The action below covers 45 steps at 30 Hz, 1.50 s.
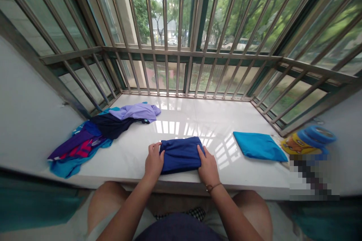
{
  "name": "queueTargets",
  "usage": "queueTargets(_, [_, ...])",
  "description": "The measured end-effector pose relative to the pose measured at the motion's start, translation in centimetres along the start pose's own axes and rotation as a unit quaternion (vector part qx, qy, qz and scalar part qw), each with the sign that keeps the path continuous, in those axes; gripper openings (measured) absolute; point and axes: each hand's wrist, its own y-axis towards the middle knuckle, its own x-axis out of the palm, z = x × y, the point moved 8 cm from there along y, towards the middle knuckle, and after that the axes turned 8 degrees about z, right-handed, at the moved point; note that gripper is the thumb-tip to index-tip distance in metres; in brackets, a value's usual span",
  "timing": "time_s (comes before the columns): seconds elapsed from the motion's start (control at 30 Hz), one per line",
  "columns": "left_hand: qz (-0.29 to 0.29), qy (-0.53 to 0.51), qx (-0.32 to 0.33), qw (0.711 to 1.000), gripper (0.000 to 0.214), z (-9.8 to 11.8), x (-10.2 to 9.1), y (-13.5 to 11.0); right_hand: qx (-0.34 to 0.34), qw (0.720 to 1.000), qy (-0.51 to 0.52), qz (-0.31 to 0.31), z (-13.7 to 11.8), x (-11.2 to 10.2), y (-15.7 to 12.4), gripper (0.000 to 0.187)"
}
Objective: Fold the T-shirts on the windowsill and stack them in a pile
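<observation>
A dark blue folded garment lies on the white sill in front of me, a compact rectangle with a few creases on top. My left hand grips its left end, thumb on the upper face and fingers at the edge. At the opposite end, my right hand holds the right edge in the same way, with a thin bracelet on the wrist. Parts of the fingers are hidden by the cloth. What kind of garment it is cannot be made out.
To the left lies a loose heap of clothes in lilac, black, purple, pink and blue. A flat folded turquoise cloth rests at the right, beside a yellow and blue container. Metal window bars enclose the sill.
</observation>
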Motion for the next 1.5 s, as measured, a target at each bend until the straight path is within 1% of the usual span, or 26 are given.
queueTargets(0.07, [0.03, 0.057, 0.074, 0.995, 0.04, 1.8, -0.3, -0.2, -0.001, 0.999, 0.001, -0.039, -0.2, -0.3, -0.3, 0.103])
queueTargets(0.1, [0.035, 0.071, 0.11, 0.991, 0.041, 2.8, -0.2, -0.3, -0.004, 0.998, 0.004, -0.06, -0.3, -0.5, -0.4, 0.103])
queueTargets(0.17, [0.021, 0.079, 0.18, 0.98, 0.044, 4.6, 0.8, -0.8, -0.018, 0.995, 0.013, -0.095, -1.0, -1.2, -0.3, 0.099])
queueTargets(0.2, [0.007, 0.079, 0.207, 0.975, 0.044, 5.3, 1.4, -1.1, -0.027, 0.995, 0.017, -0.099, -1.6, -1.7, 0.1, 0.095])
queueTargets(0.27, [-0.025, 0.089, 0.238, 0.967, 0.045, 5.9, 2.9, -1.8, -0.05, 0.996, 0.023, -0.074, -3.1, -3.0, 1.2, 0.082])
queueTargets(0.33, [-0.056, 0.112, 0.245, 0.962, 0.049, 5.6, 4.3, -2.6, -0.075, 0.996, 0.021, -0.032, -5.0, -4.0, 2.8, 0.073])
queueTargets(0.37, [-0.072, 0.124, 0.246, 0.959, 0.054, 5.3, 5.0, -3.0, -0.089, 0.996, 0.018, -0.017, -5.9, -4.1, 3.6, 0.07])
queueTargets(0.43, [-0.101, 0.143, 0.247, 0.953, 0.061, 4.6, 5.9, -3.8, -0.103, 0.995, 0.009, -0.008, -7.2, -3.2, 4.9, 0.068])
queueTargets(0.5, [-0.117, 0.154, 0.239, 0.952, 0.066, 3.8, 6.2, -4.3, -0.09, 0.996, 0.002, -0.011, -7.2, -1.7, 5.8, 0.066])
queueTargets(0.57, [-0.122, 0.159, 0.22, 0.955, 0.071, 3.0, 6.1, -4.4, -0.066, 0.998, -0.001, -0.012, -6.5, -0.2, 6.3, 0.066])
queueTargets(0.67, [-0.121, 0.16, 0.187, 0.961, 0.079, 1.7, 5.7, -4.3, -0.053, 0.999, 0.002, -0.006, -5.5, 1.2, 6.4, 0.067])
queueTargets(0.77, [-0.126, 0.157, 0.181, 0.963, 0.085, 0.5, 5.2, -4.5, -0.056, 0.998, 0.003, 0.0, -5.2, 1.6, 6.2, 0.068])
queueTargets(0.9, [-0.135, 0.141, 0.213, 0.957, 0.087, -0.8, 4.2, -5.5, -0.073, 0.997, -0.003, 0.026, -5.4, 1.3, 6.1, 0.064])
queueTargets(0.97, [-0.142, 0.129, 0.228, 0.955, 0.087, -1.6, 3.6, -6.0, -0.102, 0.994, 0.0, 0.035, -5.9, 1.1, 5.9, 0.06])
queueTargets(1.07, [-0.169, 0.097, 0.229, 0.954, 0.075, -2.8, 3.0, -6.2, -0.197, 0.98, 0.021, 0.013, -7.7, 1.1, 4.6, 0.06])
queueTargets(1.13, [-0.187, 0.058, 0.207, 0.959, 0.068, -3.6, 2.7, -5.8, -0.263, 0.963, 0.048, -0.022, -9.4, 1.2, 3.1, 0.06])
queueTargets(1.2, [-0.201, 0.012, 0.172, 0.964, 0.068, -4.3, 2.4, -5.1, -0.303, 0.949, 0.075, -0.047, -11.0, 1.4, 1.3, 0.056])
queueTargets(1.23, [-0.208, -0.01, 0.152, 0.966, 0.068, -4.5, 2.2, -4.7, -0.315, 0.944, 0.085, -0.052, -11.9, 1.4, 0.4, 0.057])
queueTargets(1.27, [-0.214, -0.03, 0.133, 0.967, 0.068, -4.7, 2.1, -4.4, -0.323, 0.94, 0.091, -0.052, -12.7, 1.4, -0.3, 0.064])
queueTargets(1.37, [-0.223, -0.081, 0.067, 0.969, 0.065, -5.3, 1.3, -3.4, -0.329, 0.938, 0.092, -0.05, -14.9, 1.9, -1.9, 0.099])
queueTargets(1.4, [-0.221, -0.097, 0.042, 0.97, 0.064, -5.4, 1.0, -3.2, -0.325, 0.94, 0.09, -0.049, -15.5, 2.1, -2.2, 0.104])
queueTargets(1.5, [-0.197, -0.139, -0.027, 0.97, 0.059, -5.8, -0.1, -2.4, -0.318, 0.944, 0.082, -0.042, -17.1, 2.9, -2.7, 0.108])
